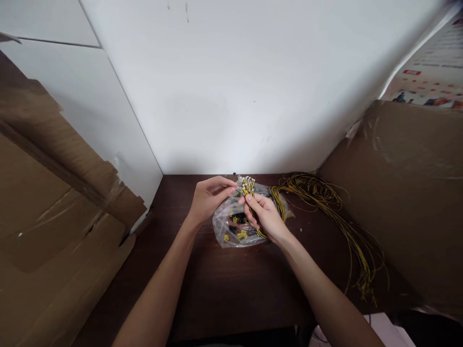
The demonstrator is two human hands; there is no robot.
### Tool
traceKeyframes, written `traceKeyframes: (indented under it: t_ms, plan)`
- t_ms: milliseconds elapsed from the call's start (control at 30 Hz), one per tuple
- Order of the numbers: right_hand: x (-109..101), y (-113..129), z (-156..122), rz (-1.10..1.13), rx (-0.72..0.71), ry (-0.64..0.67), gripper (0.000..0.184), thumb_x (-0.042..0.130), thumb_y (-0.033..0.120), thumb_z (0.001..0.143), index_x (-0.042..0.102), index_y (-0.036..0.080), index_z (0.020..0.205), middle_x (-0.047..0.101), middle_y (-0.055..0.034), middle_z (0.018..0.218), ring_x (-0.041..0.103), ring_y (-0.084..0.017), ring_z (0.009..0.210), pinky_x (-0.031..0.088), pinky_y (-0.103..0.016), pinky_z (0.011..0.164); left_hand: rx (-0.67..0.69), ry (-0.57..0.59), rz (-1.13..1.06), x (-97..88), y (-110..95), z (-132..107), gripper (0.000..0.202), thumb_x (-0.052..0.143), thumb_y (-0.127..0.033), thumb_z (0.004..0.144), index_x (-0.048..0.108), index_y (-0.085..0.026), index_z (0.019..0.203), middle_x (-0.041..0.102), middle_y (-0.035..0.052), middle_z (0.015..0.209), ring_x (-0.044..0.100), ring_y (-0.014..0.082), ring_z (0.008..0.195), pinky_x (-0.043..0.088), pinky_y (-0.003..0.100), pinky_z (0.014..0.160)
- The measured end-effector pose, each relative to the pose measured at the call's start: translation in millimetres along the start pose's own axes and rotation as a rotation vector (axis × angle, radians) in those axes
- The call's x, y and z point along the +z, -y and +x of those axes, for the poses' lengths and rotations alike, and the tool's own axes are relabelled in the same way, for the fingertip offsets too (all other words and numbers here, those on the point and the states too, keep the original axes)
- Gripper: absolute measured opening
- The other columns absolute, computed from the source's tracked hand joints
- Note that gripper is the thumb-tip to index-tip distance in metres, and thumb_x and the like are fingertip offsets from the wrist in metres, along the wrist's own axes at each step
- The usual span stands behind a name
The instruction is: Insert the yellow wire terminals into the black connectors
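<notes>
My right hand [263, 215] is closed around a bundle of thin yellow-and-black wires [248, 187], whose ends stick up above my fingers. My left hand [210, 196] is curled beside it, thumb and fingers pinched at the wire tips; what it holds between them is too small to see. Under both hands lies a clear plastic bag [227, 222] with small yellow and black parts inside. It rests on the dark brown table [224, 284].
A loose heap of long yellow-and-black wires [325, 202] trails along the table's right side towards the front. Brown cardboard stands on the left [50, 231] and on the right [408, 193]. A white wall [246, 86] closes the back.
</notes>
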State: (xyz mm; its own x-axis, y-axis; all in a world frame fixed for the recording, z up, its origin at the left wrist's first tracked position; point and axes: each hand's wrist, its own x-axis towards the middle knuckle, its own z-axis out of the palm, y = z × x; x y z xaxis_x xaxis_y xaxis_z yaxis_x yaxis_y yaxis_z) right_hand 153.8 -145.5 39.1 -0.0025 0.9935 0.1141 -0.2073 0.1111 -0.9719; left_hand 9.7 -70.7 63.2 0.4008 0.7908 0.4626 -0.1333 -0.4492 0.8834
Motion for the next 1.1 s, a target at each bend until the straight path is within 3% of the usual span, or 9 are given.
traceKeyframes:
  t_ms: [300, 600, 867, 1100]
  plan:
    - [0, 0, -1, 0.061, 0.033, 0.009, 0.027, 0.050, 0.041, 0.084, 0.057, 0.015, 0.082, 0.036, 0.0085, 0.046, 0.022, -0.002, 0.032, 0.016, -0.016, 0.031, 0.081, 0.028, 0.098, -0.9, 1, 0, 0.009, 0.065, -0.020, 0.071, 0.069, -0.016, 0.079, 0.069, 0.0058, 0.082, 0.065, 0.0152, 0.079, 0.055, 0.031, 0.077]
    - [3, 1, 1, 0.091, 0.059, 0.014, 0.029, 0.055, 0.044, 0.080, 0.049, 0.016, 0.074, 0.025, 0.0108, 0.044, 0.017, -0.002, 0.035, 0.012, -0.015, 0.033, -0.004, -0.057, -0.076, 7.6, 0, -2, 0.015, 0.069, -0.021, 0.068, 0.066, -0.013, 0.081, 0.069, 0.0039, 0.076, 0.067, 0.0162, 0.071, 0.059, 0.032, 0.071]
    - [3, -5, 1, -0.009, 0.025, 0.042, 0.030, 0.051, 0.044, 0.083, 0.048, 0.016, 0.075, 0.025, 0.0106, 0.044, 0.017, -0.003, 0.036, 0.013, -0.018, 0.035, 0.095, 0.106, -0.022, 6.3, -1, -1, 0.036, 0.064, -0.021, 0.073, 0.060, -0.019, 0.109, 0.057, 0.0079, 0.122, 0.055, 0.0199, 0.110, 0.044, 0.040, 0.099]
    - [2, -7, -1, -0.061, 0.008, 0.116, 0.028, 0.046, 0.042, 0.086, 0.049, 0.016, 0.076, 0.026, 0.0102, 0.044, 0.018, -0.004, 0.037, 0.015, -0.018, 0.036, 0.066, 0.225, -0.013, 14.1, -5, -5, 0.044, 0.051, -0.023, 0.084, 0.046, -0.018, 0.127, 0.050, 0.0103, 0.129, 0.046, 0.0208, 0.120, 0.036, 0.040, 0.105]
